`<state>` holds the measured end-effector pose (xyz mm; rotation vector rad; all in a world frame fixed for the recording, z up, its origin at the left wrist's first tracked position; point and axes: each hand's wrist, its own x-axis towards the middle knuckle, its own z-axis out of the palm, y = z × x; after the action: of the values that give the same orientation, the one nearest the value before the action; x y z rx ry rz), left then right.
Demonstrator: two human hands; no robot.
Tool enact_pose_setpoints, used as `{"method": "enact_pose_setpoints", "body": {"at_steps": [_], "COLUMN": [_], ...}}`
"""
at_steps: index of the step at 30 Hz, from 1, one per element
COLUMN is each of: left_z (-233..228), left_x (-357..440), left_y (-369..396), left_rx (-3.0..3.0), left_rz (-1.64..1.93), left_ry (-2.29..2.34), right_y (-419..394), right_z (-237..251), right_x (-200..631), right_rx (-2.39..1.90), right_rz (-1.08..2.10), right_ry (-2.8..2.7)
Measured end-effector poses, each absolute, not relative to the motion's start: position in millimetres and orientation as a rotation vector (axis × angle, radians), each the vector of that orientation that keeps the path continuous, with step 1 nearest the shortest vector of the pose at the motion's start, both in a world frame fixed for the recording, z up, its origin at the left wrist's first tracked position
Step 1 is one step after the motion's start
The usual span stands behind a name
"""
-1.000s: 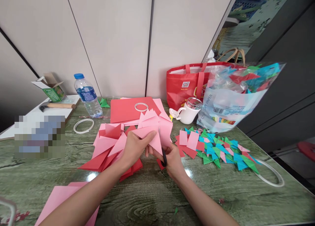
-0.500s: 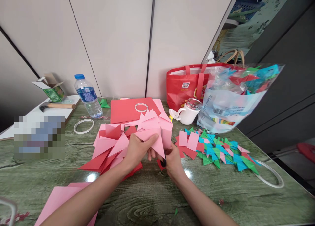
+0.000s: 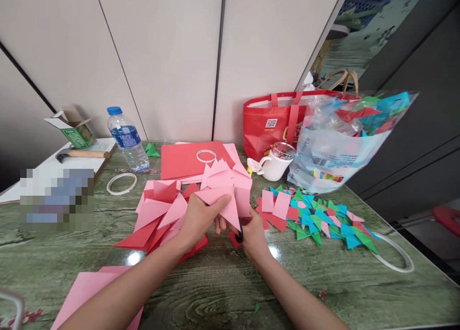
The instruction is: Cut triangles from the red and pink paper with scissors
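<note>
The left hand [image 3: 199,218] pinches a pink paper triangle [image 3: 224,203]; the right hand [image 3: 251,234] squeezes black scissors [image 3: 240,235] just under it.

Three tape rings [image 3: 121,183], one bottle [image 3: 126,138], one mug [image 3: 276,163] (white).

surface [image 3: 223,282]: looking like green wood-grain under a glossy, glass-smooth coat that is catching bright glare spots
pink sheet [image 3: 224,203]: showing as thin matt paper with crisp folded edges, pinched in the left hand [image 3: 197,219]
scissors [image 3: 240,235]: showing only a black, smooth plastic loop in the right hand [image 3: 253,234]
red and pink pile [image 3: 158,215]: lying as matt paper
bottle [image 3: 125,139]: looking like clear, shiny plastic with a blue cap
mug [image 3: 275,166]: appearing white and glossy
bag [image 3: 338,143]: glinting as crinkled, transparent plastic film
red tote [image 3: 269,123]: looking faintly sheened
</note>
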<state>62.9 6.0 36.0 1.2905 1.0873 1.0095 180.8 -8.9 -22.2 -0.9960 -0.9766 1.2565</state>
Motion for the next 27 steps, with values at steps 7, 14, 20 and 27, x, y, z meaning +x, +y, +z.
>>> {"method": "enact_pose_setpoints", "body": {"at_steps": [7, 14, 20, 27], "left_z": [37, 34, 29, 33], "left_x": [62, 62, 58, 52], "left_y": [6, 8, 15, 22], "left_rx": [1.294, 1.293, 1.225, 1.136], "left_rz": [1.004, 1.011, 1.075, 1.163], "left_ry": [1.066, 1.078, 1.087, 1.054], "right_y": [-9, -7, 7, 9], "right_z": [-21, -25, -24, -13], "right_x": [181, 181, 198, 200], "right_rx": [-1.034, -1.080, -0.944, -0.772], "right_rz": [1.223, 1.213, 1.046, 1.269], "right_ry": [-0.991, -0.949, -0.577, -0.423]}}
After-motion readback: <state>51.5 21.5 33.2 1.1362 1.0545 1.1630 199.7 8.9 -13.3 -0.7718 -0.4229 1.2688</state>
